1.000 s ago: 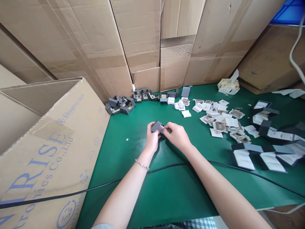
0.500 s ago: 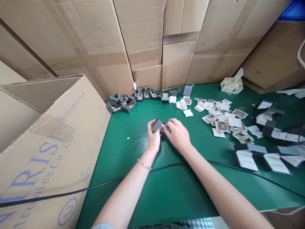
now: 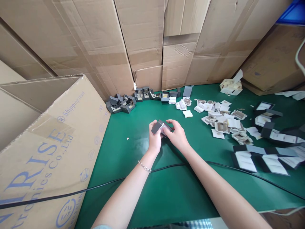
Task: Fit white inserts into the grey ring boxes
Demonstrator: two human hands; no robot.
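A small dark grey hinged box (image 3: 157, 126), tilted with its lid raised, is held above the green table. My left hand (image 3: 154, 140) is wrapped around its left side. My right hand (image 3: 177, 135) grips the right side of the same box, its thumb pressed against a pale surface inside and its index finger curved over the far edge. The fingers hide most of the inside, so I cannot tell what lies there.
Several dark grey boxes (image 3: 127, 105) line the back left of the green table (image 3: 124, 197). White and brown inserts (image 3: 222, 127) are heaped at the right, beside open dark boxes (image 3: 245, 159). A black cable (image 3: 105, 184) crosses under my forearms. A large carton (image 3: 71, 133) stands left; a tissue pack (image 3: 231, 86) sits back right.
The small box has shifted slightly right and turned a little. My right thumb has moved from the box's edge to its inside, and the index finger has spread over the far edge.
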